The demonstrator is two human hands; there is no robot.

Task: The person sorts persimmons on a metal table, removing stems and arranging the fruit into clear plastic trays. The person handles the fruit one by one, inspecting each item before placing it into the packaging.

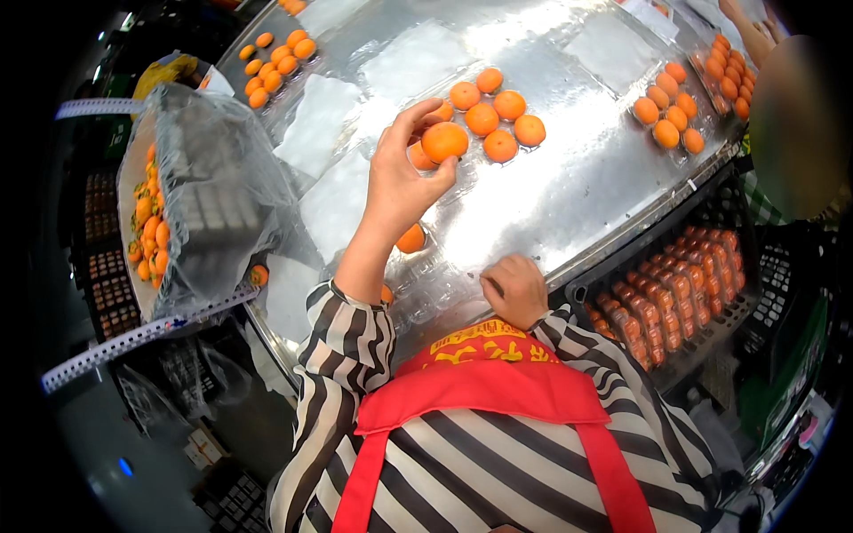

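Note:
My left hand [410, 173] grips a round orange fruit [445, 141] between thumb and fingers, raised over a loose group of orange fruit [482, 119] on the metal tabletop [553, 210]. Below that hand, another fruit [410, 238] sits among clear plastic trays [430, 289], partly behind my forearm. My right hand [515, 289] is low at the table's near edge beside those trays, its fingers curled; whatever may be under them is hidden.
Plastic-lined box of fruit [149, 226] at left; white sheets [318, 120] on the table; fruit clusters top left [280, 62] and right [666, 102]. Crate of packed fruit [675, 298] below the right edge. Another person's arm [751, 31] at top right.

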